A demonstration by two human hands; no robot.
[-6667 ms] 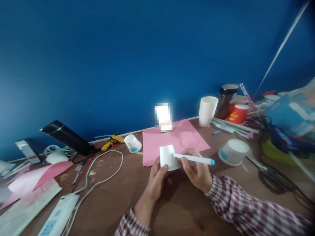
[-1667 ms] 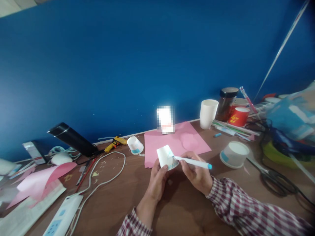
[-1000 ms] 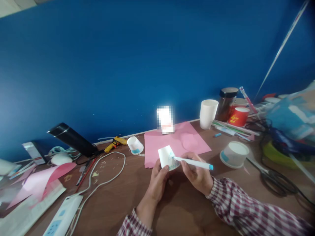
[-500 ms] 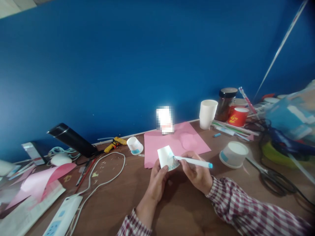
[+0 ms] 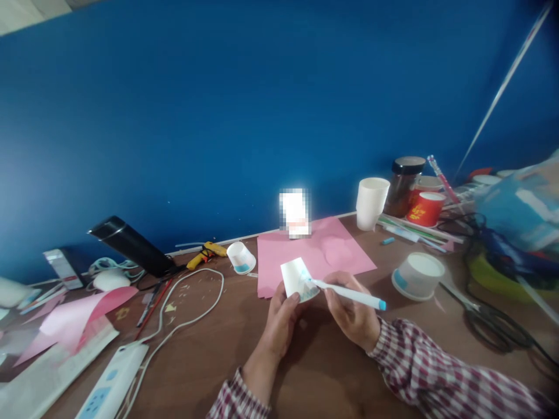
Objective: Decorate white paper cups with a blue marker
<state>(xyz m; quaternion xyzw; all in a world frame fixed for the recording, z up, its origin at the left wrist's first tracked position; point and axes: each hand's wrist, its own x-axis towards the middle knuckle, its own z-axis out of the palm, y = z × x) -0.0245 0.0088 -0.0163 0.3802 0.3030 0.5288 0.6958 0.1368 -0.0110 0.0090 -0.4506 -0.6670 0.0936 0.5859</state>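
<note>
My left hand [image 5: 282,323] is closed around a white paper cup [image 5: 294,276], held tilted with its side facing up. Blue marks show on the cup's side and along its lower edge. In my right hand [image 5: 351,311] is a white marker pen [image 5: 353,295] with a light blue end, its tip at the cup's side. Beneath and behind the cup lie pink paper sheets [image 5: 279,250]. A small blue pen cap [image 5: 388,240] rests on the table to the right.
White paper cups [image 5: 372,203] stand stacked at the back. An upturned cup [image 5: 417,276] and black-handled scissors [image 5: 491,323] lie right. Another cup [image 5: 240,258], a yellow glue gun [image 5: 207,254], a white cable [image 5: 194,317] and a power strip [image 5: 116,378] are left.
The marker's rear end has dipped slightly, its tip staying at the cup. The whole view has shifted a little; the left hand keeps its grip on the cup.
</note>
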